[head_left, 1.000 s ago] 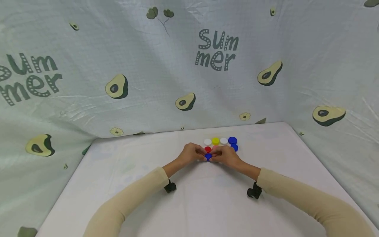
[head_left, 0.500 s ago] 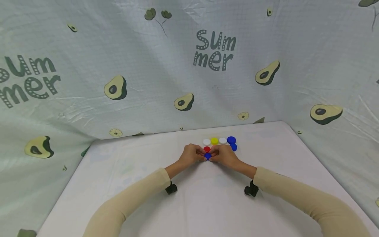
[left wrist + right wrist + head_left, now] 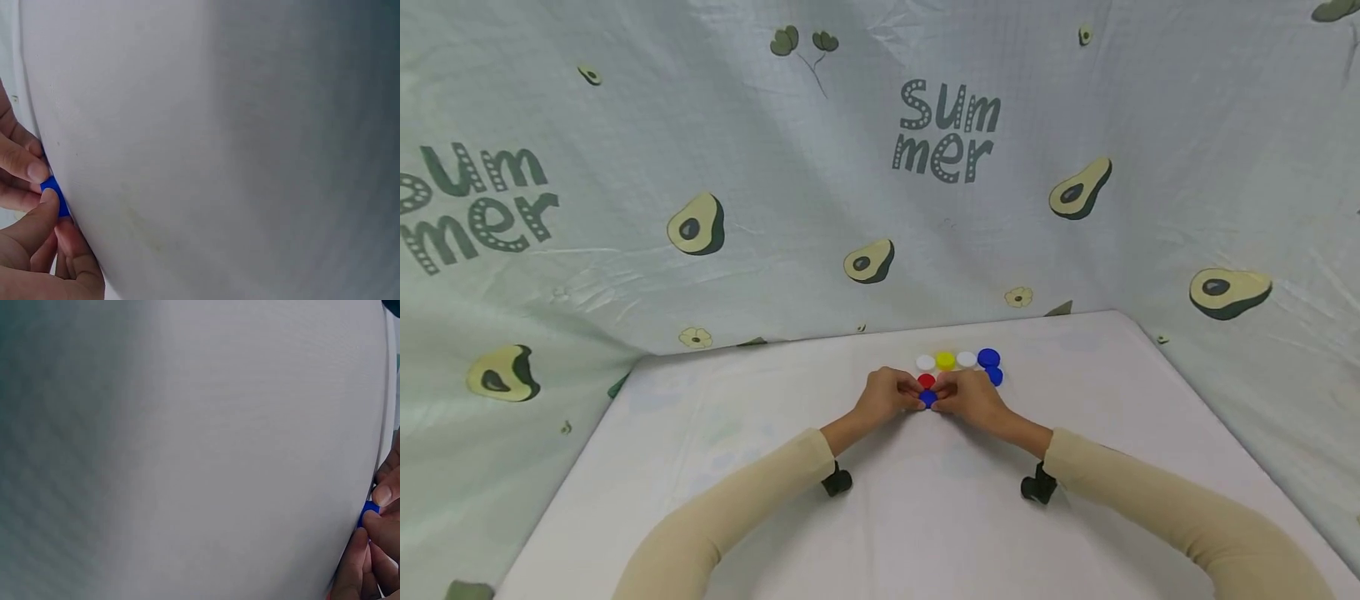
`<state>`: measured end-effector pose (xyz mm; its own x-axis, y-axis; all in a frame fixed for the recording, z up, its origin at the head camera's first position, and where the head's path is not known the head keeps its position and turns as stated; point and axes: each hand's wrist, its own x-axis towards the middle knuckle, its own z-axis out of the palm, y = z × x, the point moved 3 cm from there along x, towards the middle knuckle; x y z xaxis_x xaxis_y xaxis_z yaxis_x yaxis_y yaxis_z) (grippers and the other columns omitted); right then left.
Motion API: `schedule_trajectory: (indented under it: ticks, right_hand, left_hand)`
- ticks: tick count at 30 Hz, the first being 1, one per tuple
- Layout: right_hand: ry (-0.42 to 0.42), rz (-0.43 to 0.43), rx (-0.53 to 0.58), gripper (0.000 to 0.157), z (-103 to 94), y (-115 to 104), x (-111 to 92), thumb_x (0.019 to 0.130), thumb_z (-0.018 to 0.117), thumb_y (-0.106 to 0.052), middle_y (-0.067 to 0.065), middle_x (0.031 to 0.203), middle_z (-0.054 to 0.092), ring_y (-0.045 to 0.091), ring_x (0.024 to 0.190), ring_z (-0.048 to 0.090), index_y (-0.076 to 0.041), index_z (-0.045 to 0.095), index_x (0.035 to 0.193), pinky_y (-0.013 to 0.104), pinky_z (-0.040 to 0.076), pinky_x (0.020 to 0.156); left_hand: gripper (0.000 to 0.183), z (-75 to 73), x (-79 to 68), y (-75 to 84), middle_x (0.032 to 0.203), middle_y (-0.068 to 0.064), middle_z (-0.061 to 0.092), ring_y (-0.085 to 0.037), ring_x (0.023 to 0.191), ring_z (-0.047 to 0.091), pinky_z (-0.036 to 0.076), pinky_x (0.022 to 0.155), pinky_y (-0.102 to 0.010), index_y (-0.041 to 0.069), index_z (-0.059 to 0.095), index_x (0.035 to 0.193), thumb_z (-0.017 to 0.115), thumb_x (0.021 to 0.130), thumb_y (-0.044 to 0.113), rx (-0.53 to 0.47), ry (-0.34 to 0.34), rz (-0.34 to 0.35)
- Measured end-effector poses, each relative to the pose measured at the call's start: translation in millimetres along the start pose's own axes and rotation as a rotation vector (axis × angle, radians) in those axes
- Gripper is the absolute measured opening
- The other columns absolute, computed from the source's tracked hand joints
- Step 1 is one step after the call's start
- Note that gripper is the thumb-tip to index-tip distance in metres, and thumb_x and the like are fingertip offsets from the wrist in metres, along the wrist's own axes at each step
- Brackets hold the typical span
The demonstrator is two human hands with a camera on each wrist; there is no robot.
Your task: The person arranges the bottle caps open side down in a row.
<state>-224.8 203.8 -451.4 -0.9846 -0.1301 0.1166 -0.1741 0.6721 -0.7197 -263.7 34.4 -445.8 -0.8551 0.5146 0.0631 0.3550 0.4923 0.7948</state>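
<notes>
A blue bottle cap [image 3: 928, 399] sits on the white table between my two hands. From the left side my left hand [image 3: 883, 395] holds it with thumb and fingers, and my right hand [image 3: 973, 397] pinches it from the right. In the left wrist view the thumb lies against the near side of the blue bottle cap [image 3: 55, 195]. The right wrist view shows the blue bottle cap [image 3: 369, 512] between fingertips at the edge. Just behind it lies a red cap [image 3: 927, 381], close to the fingertips of both hands.
Behind the hands is a row of caps: a white cap [image 3: 925, 362], a yellow cap [image 3: 945, 360], another white cap [image 3: 967, 359] and a blue cap [image 3: 988, 357]. A further blue cap [image 3: 994, 376] lies beside the right hand. A printed curtain [image 3: 790, 183] hangs behind the table.
The pink cap beside the red one is now hidden behind my right hand. Both hands stay at the blue bottle cap; the head view has shifted slightly.
</notes>
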Motion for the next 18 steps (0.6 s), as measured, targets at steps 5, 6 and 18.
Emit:
schedule_trajectory:
  ticks: [5, 6, 18]
  right_hand:
    - [0.002, -0.001, 0.022, 0.017, 2.1, 2.6, 0.1, 0.082, 0.084, -0.005, 0.002, 0.083, 0.073, 0.012, 0.076, 0.067, -0.002, 0.077, 0.098, 0.024, 0.06, 0.071]
    - [-0.002, -0.002, 0.026, 0.017, 2.8, 2.9, 0.4, 0.082, 0.084, -0.005, 0.002, 0.083, 0.073, 0.012, 0.076, 0.067, -0.002, 0.077, 0.098, 0.024, 0.06, 0.071]
    - [-0.116, 0.03, 0.048, 0.028, -3.6, 0.0, -2.1, 0.084, 0.081, -0.001, 0.004, 0.09, 0.075, 0.015, 0.082, 0.07, 0.003, 0.074, 0.11, 0.027, 0.061, 0.075]
  left_hand:
    - [0.014, 0.5, 0.8, -1.1, 0.084, -0.01, 0.075, -0.01, 0.072, 0.065, 0.055, 0.068, -0.018, -0.002, 0.077, 0.094, 0.084, 0.082, 0.002, 0.007, 0.0, 0.009]
    - [0.014, 0.2, 1.0, -2.0, 0.083, -0.009, 0.075, -0.009, 0.072, 0.064, 0.054, 0.067, -0.018, -0.002, 0.077, 0.094, 0.084, 0.082, 0.002, 0.009, -0.003, 0.007]
    - [0.02, -5.2, -2.3, -1.0, 0.09, -0.011, 0.074, -0.014, 0.078, 0.066, 0.056, 0.07, -0.021, -0.003, 0.074, 0.101, 0.083, 0.084, 0.002, 0.092, -0.102, 0.024]
